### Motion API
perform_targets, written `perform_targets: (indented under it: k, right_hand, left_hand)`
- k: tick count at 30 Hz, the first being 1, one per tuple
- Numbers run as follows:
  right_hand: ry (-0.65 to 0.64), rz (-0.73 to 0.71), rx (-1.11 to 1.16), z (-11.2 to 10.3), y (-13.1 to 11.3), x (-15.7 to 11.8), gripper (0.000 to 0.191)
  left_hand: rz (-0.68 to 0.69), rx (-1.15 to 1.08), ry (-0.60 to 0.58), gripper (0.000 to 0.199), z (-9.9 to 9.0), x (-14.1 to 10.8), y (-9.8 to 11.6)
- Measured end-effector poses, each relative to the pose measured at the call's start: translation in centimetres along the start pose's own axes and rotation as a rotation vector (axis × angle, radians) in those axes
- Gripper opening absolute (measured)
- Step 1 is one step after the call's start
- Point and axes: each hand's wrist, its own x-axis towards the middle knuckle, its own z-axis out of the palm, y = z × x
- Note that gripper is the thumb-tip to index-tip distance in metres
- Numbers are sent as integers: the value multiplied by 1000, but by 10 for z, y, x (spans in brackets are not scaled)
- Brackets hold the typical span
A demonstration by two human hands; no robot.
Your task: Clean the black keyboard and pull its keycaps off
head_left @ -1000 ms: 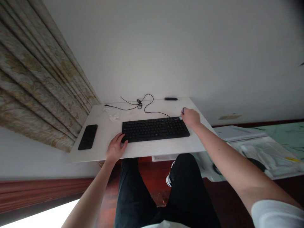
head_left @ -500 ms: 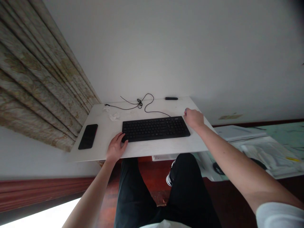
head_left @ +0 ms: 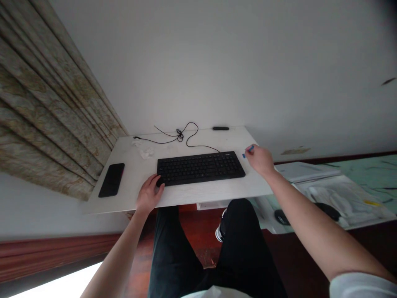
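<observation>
1. One black keyboard (head_left: pixel 200 169), a flat slab ridged with rows of small keys, lies between the two hands!
2. Left hand (head_left: pixel 149 194) sits half open, fingers loosely spread, touching the keyboard's near corner.
3. Right hand (head_left: pixel 260 160), curled tight, pinches a small blue object (head_left: pixel 251 147), its shape unclear.
4. Beyond both hands, one thin, knotted cable (head_left: pixel 203 146).
5. Left of the left hand, one smooth, rectangular phone (head_left: pixel 112 180).

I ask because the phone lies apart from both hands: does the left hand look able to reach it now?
Probably yes. The left hand rests at the left end of the keyboard; the phone lies further left, with nothing visible between them.
</observation>
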Motion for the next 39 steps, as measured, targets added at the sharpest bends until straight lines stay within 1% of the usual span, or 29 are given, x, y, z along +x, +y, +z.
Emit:
perform_targets:
  k: [1,3,5,7,9,10,12,14,15,16,17,18,20,21,22,23,25,26,27,29,31,32,35,39]
  right_hand:
    - [6,18,120,0,5,-8,14]
    - [-8,83,393,5,8,-32,21]
    - [-53,152,650,14,3,-60,32]
    - [-87,179,793,24,-5,-88,41]
    - [-103,164,803,30,-12,-106,41]
    - [-95,147,753,30,-13,-111,38]
    - [-40,109,549,25,-11,-114,31]
    - [62,100,290,16,-4,-110,27]
    - [112,106,192,12,0,-108,26]
    - [150,112,140,8,4,-107,25]
    - [164,110,148,5,8,-106,26]
    - [155,102,206,3,11,-106,26]
    - [80,67,382,2,17,-107,29]
    - [41,52,435,3,20,-108,29]
    - [26,50,436,3,24,-108,29]
    - [44,66,386,3,28,-108,28]
    - [126,120,250,3,36,-102,26]
    - [160,147,236,3,40,-97,26]
    - [174,170,282,4,42,-92,27]
    - [155,209,491,7,44,-77,30]
    - [128,241,679,12,41,-60,35]
    - [117,246,725,15,38,-52,37]
    - [69,201,705,24,30,-28,41]
    - [11,107,546,31,22,-3,43]
  left_hand:
    - [5,0,1,42,1,0,0]
    - [13,2,4,42,2,0,-1]
    - [18,8,7,42,3,-1,-2]
    - [21,12,6,42,3,-1,-3]
    - [22,11,5,42,3,-1,-3]
    - [21,10,4,42,2,-1,-3]
    - [20,8,3,42,2,-1,-3]
    - [20,9,3,42,1,-1,-3]
    - [20,9,3,42,1,-1,-2]
    - [19,8,4,42,1,-2,-2]
    - [19,7,6,42,1,-2,-2]
    - [18,5,8,42,2,-2,-2]
    - [21,3,9,42,2,-1,-3]
    - [21,4,7,43,3,-1,-3]
    - [21,5,5,43,3,-1,-3]
    - [21,6,1,42,3,-1,-4]
    - [18,7,-7,42,3,0,-4]
    - [17,7,-9,42,3,0,-3]
    - [17,7,-10,43,3,0,-3]
    - [18,7,-4,43,3,-1,-3]
    - [17,5,2,42,3,-1,-3]
    - [16,3,4,42,3,-1,-3]
    - [7,-2,0,42,2,-1,-3]
    - [-7,-13,-7,40,1,0,-1]
